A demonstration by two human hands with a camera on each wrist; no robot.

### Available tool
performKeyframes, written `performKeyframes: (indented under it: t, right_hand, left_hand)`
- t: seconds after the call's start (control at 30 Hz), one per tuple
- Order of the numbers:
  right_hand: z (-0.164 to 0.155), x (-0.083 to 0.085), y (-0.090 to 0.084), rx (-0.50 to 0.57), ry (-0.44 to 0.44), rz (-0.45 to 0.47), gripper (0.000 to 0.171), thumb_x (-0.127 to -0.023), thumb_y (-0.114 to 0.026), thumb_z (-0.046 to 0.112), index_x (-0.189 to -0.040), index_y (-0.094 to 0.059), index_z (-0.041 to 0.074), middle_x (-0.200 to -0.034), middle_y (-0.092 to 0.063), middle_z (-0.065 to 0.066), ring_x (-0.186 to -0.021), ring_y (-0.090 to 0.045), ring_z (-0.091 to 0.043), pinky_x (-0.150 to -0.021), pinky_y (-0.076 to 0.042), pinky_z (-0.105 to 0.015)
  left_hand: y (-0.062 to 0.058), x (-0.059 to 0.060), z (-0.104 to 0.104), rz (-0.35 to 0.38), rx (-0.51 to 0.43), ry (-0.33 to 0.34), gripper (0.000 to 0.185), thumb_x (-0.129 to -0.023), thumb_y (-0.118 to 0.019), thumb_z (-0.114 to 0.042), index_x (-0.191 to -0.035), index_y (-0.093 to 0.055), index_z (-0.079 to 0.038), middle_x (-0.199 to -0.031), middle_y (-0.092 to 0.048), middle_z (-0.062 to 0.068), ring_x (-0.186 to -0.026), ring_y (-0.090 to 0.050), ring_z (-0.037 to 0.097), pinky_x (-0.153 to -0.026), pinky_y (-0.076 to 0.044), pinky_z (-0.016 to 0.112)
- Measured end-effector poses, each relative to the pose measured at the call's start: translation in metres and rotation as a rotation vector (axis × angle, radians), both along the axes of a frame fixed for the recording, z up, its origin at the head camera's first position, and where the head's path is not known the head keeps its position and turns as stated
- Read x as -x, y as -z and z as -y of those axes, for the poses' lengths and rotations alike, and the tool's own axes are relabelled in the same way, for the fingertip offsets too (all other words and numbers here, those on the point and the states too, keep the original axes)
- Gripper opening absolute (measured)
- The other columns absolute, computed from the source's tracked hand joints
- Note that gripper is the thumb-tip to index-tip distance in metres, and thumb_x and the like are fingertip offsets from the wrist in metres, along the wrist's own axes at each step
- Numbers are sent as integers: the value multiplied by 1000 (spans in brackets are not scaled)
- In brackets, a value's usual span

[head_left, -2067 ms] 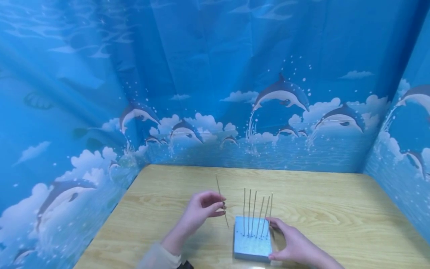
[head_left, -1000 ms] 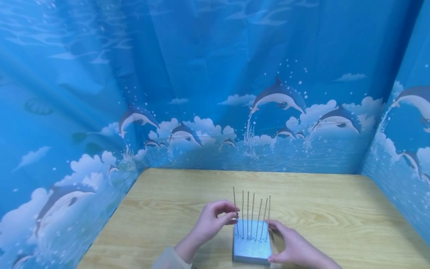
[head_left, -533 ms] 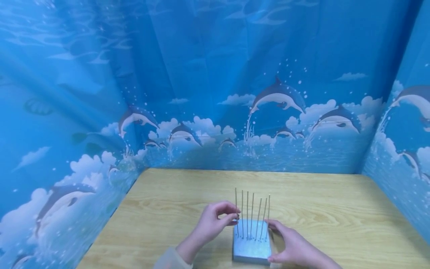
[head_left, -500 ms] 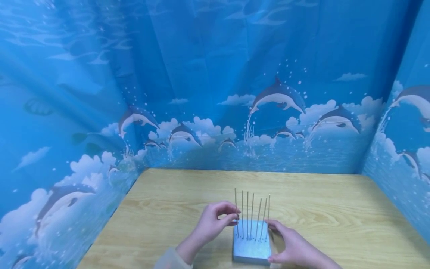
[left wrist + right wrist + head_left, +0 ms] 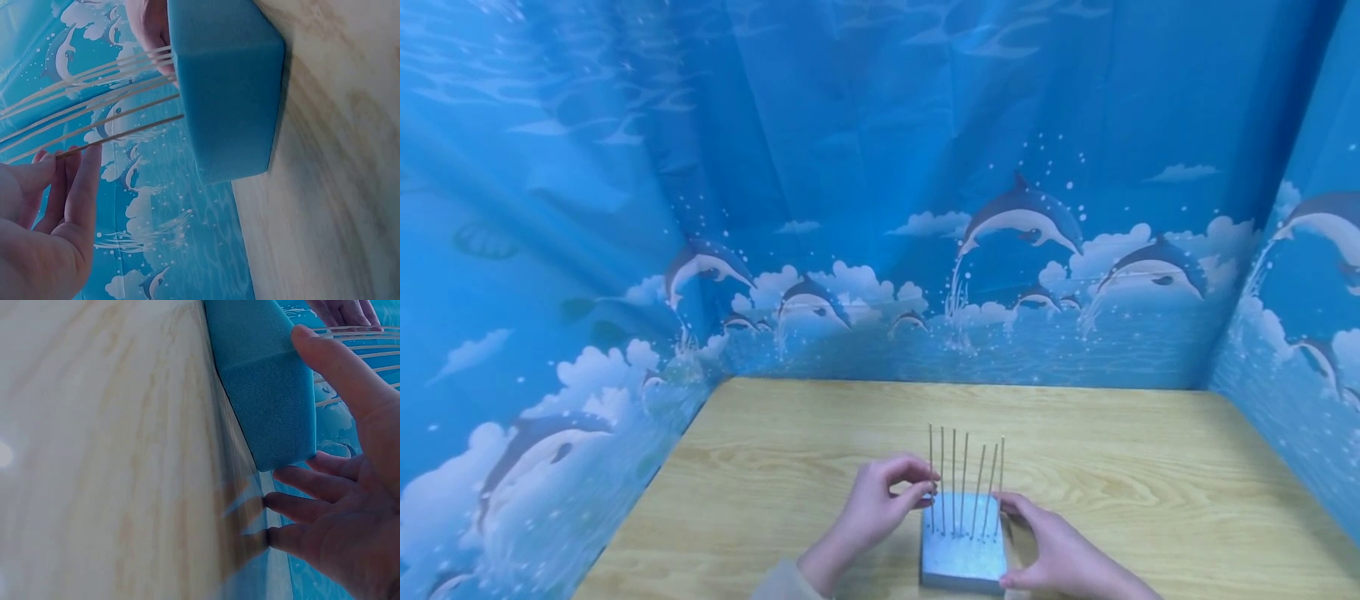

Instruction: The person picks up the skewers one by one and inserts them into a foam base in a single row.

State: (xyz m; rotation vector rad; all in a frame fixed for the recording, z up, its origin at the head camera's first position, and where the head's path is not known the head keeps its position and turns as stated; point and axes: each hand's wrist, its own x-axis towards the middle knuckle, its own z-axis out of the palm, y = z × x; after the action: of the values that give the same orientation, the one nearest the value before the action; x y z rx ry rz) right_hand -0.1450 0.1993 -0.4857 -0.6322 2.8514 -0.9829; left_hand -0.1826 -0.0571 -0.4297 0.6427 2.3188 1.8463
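Observation:
A blue foam block [image 5: 962,560] with rows of small holes in its top lies on the table. Several thin sticks [image 5: 962,475] stand in it, some leaning slightly. My left hand [image 5: 880,502] pinches the leftmost stick [image 5: 137,130] between thumb and fingertips, partway up its length. The lower end of that stick meets the block's top face at the left of the row. My right hand [image 5: 1051,543] holds the block by its right side. In the right wrist view, its thumb [image 5: 337,365] lies on the top edge while the fingers reach around the far corner.
The wood-grain table [image 5: 790,417] extends around the block on all sides. Behind and beside it hang blue curtains [image 5: 865,167] printed with dolphins, clouds and waves.
My left hand has carried its stick rightward onto the block, bringing it upright beside the other sticks. Lately that stick's top has dropped a little. The right hand keeps its place on the block.

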Motion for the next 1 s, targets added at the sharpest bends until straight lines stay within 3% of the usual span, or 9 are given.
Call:
performKeyframes:
  t: [0.7, 1.0]
  right_hand:
    - [0, -1, -1, 16, 2, 13, 100, -55, -73, 60, -136, -37, 13, -130, -54, -5, -117, -53, -25, -98, -42, -51]
    - [0, 0, 0, 14, 10, 9, 101, -55, -74, 59, -135, -37, 12, -129, -55, -5, -116, -53, -25, -97, -43, -51]
  left_hand:
    - [7, -2, -3, 21, 27, -46, 16, -81, -64, -5, -93, -65, -15, -94, -68, -1, -81, -66, 5, -69, -57, 19]
    - [6, -3, -4, -9, 8, -36, 14, -82, -63, -7, -95, -65, -10, -96, -69, 3, -82, -66, 5, -69, -57, 18]
